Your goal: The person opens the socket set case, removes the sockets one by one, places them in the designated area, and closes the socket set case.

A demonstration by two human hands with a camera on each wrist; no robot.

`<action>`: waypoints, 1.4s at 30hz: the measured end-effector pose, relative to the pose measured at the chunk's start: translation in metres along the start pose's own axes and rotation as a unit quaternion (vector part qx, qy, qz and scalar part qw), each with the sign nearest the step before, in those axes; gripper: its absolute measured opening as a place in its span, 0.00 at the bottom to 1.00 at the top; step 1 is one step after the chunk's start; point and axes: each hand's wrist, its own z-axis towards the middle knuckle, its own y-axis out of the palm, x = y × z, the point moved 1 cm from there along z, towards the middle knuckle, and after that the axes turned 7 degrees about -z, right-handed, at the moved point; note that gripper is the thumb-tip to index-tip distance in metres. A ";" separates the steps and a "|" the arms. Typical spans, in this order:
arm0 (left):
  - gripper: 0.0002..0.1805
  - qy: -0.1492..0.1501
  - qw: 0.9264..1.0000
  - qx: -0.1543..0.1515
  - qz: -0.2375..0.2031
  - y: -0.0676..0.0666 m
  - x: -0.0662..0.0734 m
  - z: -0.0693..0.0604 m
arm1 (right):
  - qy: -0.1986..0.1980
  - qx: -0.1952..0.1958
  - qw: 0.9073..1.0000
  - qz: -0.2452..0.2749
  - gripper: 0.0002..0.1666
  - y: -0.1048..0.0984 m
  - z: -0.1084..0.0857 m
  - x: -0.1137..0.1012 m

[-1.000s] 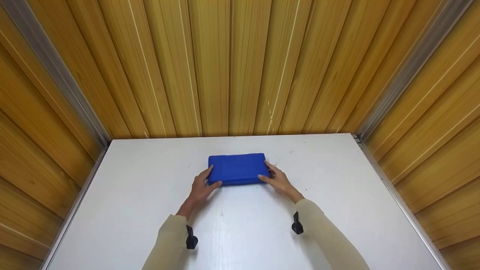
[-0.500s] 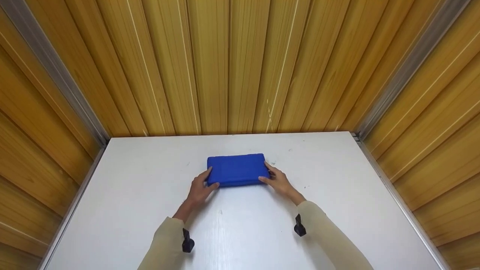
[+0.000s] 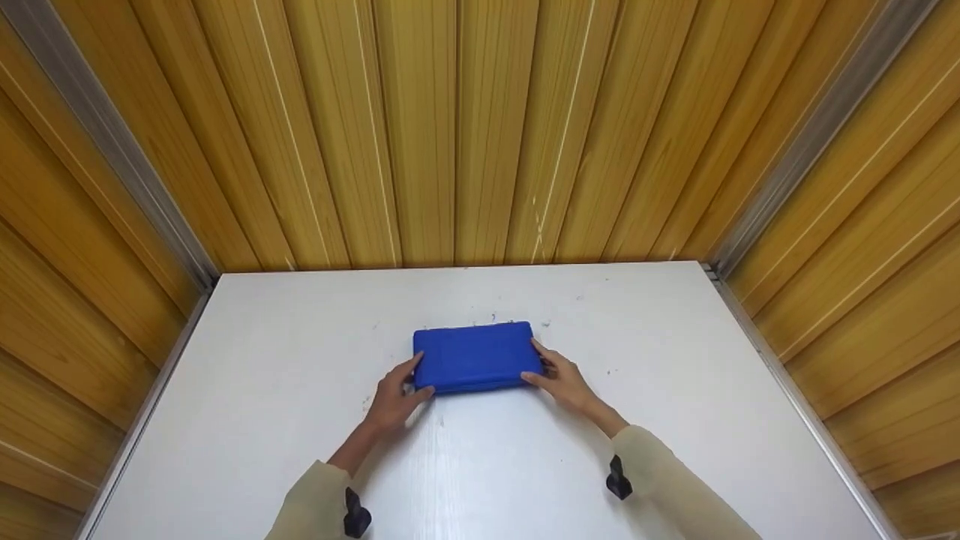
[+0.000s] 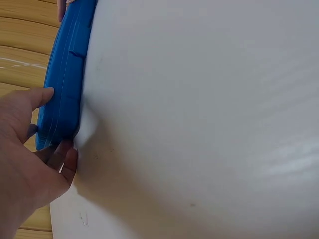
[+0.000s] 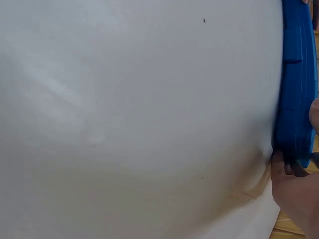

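A flat blue plastic case [image 3: 477,357] lies on the white tabletop, its long side running left to right. My left hand [image 3: 396,397] grips the case's left end, thumb over the near corner and fingers along the side. At the opposite end, my right hand [image 3: 566,384] holds the case in the same way. The left wrist view shows the blue case [image 4: 64,79] edge-on, with a seam and a latch-like tab along its front. In the right wrist view, the fingertips of my right hand [image 5: 299,196] reach low under the end of the case. Its contents are hidden.
The white table [image 3: 300,322] meets a wood-patterned panel wall [image 3: 420,150] at the back. Similar panels and grey metal rails [image 3: 150,172] border both sides. Small dark marks dot the tabletop around the case.
Both hands have drawn the blue case a little toward me, away from the back wall. Marks on the table behind it now show. The grip looks the same.
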 end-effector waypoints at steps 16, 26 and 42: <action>0.34 0.040 0.999 0.020 -0.008 -0.002 0.002 -0.023 | -0.088 0.011 0.996 -0.017 0.32 0.007 -0.023 -0.005; 0.41 -0.001 1.000 0.011 0.006 -0.005 0.022 -0.004 | 0.056 0.039 0.996 0.059 0.26 -0.012 -0.009 -0.024; 0.35 0.080 0.988 -0.003 0.129 -0.009 0.018 0.001 | 0.045 0.093 0.995 -0.003 0.22 -0.017 -0.005 -0.033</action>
